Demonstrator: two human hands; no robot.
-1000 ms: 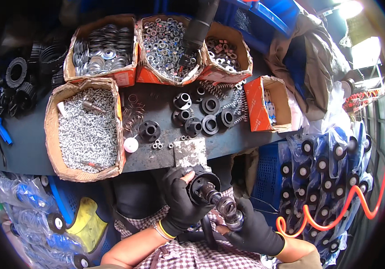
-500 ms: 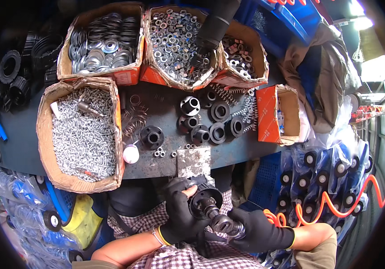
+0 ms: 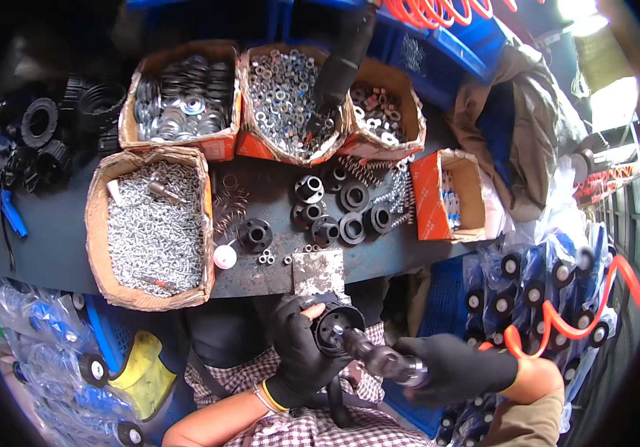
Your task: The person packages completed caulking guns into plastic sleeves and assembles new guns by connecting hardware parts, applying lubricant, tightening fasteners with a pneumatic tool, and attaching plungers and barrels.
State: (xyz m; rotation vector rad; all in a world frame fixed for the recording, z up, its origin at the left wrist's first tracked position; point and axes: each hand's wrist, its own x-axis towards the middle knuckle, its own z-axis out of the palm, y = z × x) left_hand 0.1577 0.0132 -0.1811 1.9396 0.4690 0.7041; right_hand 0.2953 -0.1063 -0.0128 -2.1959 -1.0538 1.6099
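Near the table's front edge, my gloved left hand (image 3: pixel 297 354) is closed around a black round housing (image 3: pixel 358 319) with its open side facing me. A stem hangs below the housing. My gloved right hand (image 3: pixel 461 369) grips a dark metal air driver (image 3: pixel 388 363). The driver's tip reaches into the housing's mouth; whether it sits on a screw cannot be made out. Just beyond the hands is a worn metal plate (image 3: pixel 318 272) on the table. Several black flanged bushings (image 3: pixel 326 231) stand behind it, with small nuts (image 3: pixel 267 257) to their left.
A box of screws (image 3: pixel 156 238) stands left; boxes of washers (image 3: pixel 186 115), nuts (image 3: pixel 282 97) and more nuts (image 3: pixel 387 112) line the back. A black power tool (image 3: pixel 346 59) hangs over them. An orange coiled hose (image 3: pixel 551 316) runs at right. Springs (image 3: pixel 396 190) lie beside a small box (image 3: pixel 431 197).
My right hand has moved right with the air driver, whose tip still points into the housing. My left hand keeps its hold. The whole view has shifted slightly.
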